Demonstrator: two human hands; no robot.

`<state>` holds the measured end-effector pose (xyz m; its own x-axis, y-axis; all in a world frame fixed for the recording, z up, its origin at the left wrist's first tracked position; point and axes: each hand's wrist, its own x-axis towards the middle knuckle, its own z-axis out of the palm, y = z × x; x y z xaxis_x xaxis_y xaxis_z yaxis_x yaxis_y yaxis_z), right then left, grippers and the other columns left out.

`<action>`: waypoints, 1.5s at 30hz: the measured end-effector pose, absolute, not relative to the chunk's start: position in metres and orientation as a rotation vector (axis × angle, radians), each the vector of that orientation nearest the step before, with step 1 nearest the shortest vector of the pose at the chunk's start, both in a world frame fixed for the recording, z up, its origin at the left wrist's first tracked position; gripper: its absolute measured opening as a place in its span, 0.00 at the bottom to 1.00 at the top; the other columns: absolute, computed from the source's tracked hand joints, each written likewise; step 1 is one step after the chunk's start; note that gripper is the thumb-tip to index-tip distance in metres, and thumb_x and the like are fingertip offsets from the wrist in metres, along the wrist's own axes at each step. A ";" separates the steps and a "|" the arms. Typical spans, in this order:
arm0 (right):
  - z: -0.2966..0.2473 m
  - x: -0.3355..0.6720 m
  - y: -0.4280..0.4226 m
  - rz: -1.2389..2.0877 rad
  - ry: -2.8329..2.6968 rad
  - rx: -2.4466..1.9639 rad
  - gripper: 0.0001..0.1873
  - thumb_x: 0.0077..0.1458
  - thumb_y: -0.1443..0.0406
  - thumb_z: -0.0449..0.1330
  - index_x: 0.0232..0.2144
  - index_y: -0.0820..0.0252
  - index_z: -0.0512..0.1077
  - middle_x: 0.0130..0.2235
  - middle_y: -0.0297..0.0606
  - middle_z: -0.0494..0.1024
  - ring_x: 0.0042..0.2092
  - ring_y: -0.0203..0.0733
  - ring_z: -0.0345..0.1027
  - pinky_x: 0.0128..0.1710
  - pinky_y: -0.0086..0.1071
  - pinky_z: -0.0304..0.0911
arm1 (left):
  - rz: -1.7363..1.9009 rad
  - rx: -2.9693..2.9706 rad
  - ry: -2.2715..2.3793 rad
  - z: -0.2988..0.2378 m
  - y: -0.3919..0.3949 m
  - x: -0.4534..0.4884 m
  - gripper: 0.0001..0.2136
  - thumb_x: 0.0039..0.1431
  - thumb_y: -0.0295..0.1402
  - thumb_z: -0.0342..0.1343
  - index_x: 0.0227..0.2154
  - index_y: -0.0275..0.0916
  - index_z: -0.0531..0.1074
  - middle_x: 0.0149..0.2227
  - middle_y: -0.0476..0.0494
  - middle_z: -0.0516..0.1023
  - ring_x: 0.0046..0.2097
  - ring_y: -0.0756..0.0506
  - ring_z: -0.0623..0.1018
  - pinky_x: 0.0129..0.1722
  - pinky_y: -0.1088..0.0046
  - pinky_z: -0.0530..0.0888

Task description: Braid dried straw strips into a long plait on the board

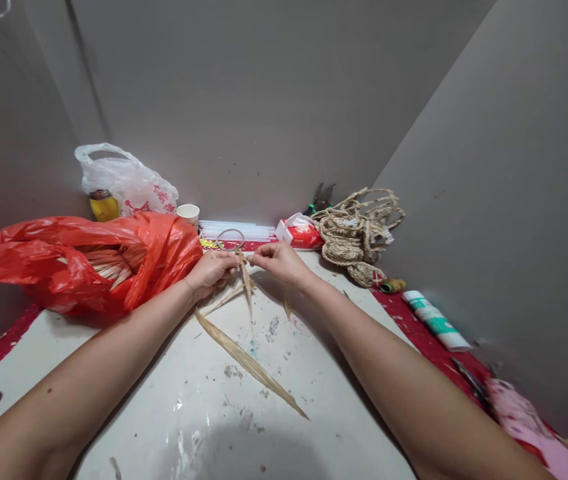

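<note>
Left hand (pixel 213 272): fingertips pinched on dry, tan, leaf-like strips (pixel 247 287), over white, paint-stained tabletop (pixel 284 373). Thin, round hoop (pixel 231 230) just beyond fingertips. Right hand (pixel 281 263): fingertips pinched together beside strips; cannot tell what they hold. 1 long, tapering tan strip (pixel 247 359) lies nearer wearer.

From my head, the only view faces forward and down, close over the table (pixel 324 380), past my left hand (pixel 211 271) and right hand (pixel 284 264) to the wall (pixel 244 100)
</note>
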<state>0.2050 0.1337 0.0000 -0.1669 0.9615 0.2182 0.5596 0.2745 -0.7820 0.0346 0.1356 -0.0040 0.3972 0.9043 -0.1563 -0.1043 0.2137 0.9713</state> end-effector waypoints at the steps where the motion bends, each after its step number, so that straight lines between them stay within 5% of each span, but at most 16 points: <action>1: 0.000 0.204 0.133 0.696 -1.833 -1.398 0.15 0.46 0.57 0.59 0.19 0.65 0.70 0.18 0.30 0.65 0.22 0.31 0.53 0.23 0.26 0.49 | 0.857 1.138 0.919 -0.004 0.135 0.035 0.02 0.47 0.27 0.55 0.23 0.34 0.69 0.15 0.55 0.63 0.13 0.59 0.52 0.13 0.80 0.45; 6: 0.002 0.196 0.123 0.284 -1.943 -1.592 0.12 0.48 0.61 0.55 0.19 0.63 0.70 0.19 0.32 0.67 0.22 0.32 0.54 0.23 0.27 0.46 | 0.864 1.176 0.961 -0.005 0.132 0.038 0.04 0.47 0.27 0.56 0.21 0.32 0.70 0.15 0.52 0.67 0.13 0.59 0.53 0.13 0.79 0.45; 10: 0.008 0.187 0.110 0.026 -2.048 -1.651 0.12 0.50 0.62 0.54 0.23 0.61 0.73 0.21 0.36 0.72 0.23 0.34 0.57 0.23 0.29 0.43 | 0.859 1.164 0.970 -0.008 0.132 0.039 0.09 0.48 0.30 0.56 0.17 0.33 0.69 0.10 0.55 0.58 0.12 0.59 0.50 0.13 0.78 0.44; 19: 0.015 0.180 0.105 0.414 -2.176 -1.610 0.14 0.51 0.66 0.51 0.22 0.63 0.74 0.23 0.38 0.75 0.23 0.34 0.61 0.23 0.27 0.48 | 0.938 1.240 1.030 -0.017 0.133 0.041 0.05 0.45 0.26 0.54 0.18 0.34 0.69 0.14 0.53 0.65 0.13 0.58 0.54 0.13 0.78 0.47; 26: 0.022 0.165 0.088 0.081 -2.210 -1.832 0.14 0.55 0.65 0.50 0.31 0.61 0.76 0.33 0.46 0.79 0.33 0.44 0.71 0.28 0.30 0.54 | 0.863 1.098 0.934 -0.009 0.133 0.039 0.06 0.44 0.27 0.54 0.16 0.35 0.65 0.11 0.57 0.54 0.13 0.58 0.50 0.14 0.79 0.44; 34: 0.014 0.147 0.074 -0.171 -2.412 -1.895 0.16 0.56 0.70 0.46 0.37 0.68 0.74 0.33 0.54 0.78 0.35 0.50 0.74 0.31 0.34 0.60 | 0.894 1.072 0.969 -0.011 0.130 0.042 0.06 0.42 0.27 0.57 0.16 0.35 0.66 0.10 0.57 0.57 0.12 0.58 0.52 0.13 0.79 0.45; 40: 0.021 0.155 0.078 0.097 -2.207 -1.643 0.19 0.58 0.56 0.49 0.33 0.64 0.74 0.30 0.47 0.78 0.31 0.47 0.72 0.29 0.33 0.61 | 0.948 0.955 0.970 -0.006 0.137 0.037 0.05 0.41 0.20 0.54 0.15 0.32 0.68 0.12 0.51 0.65 0.14 0.56 0.63 0.14 0.80 0.56; 45: 0.026 0.176 0.101 0.764 -1.501 -1.493 0.17 0.57 0.58 0.51 0.25 0.64 0.69 0.27 0.41 0.75 0.25 0.36 0.69 0.23 0.26 0.61 | 0.851 0.920 0.987 0.004 0.141 0.034 0.05 0.44 0.19 0.52 0.18 0.31 0.68 0.14 0.52 0.66 0.11 0.58 0.57 0.11 0.81 0.51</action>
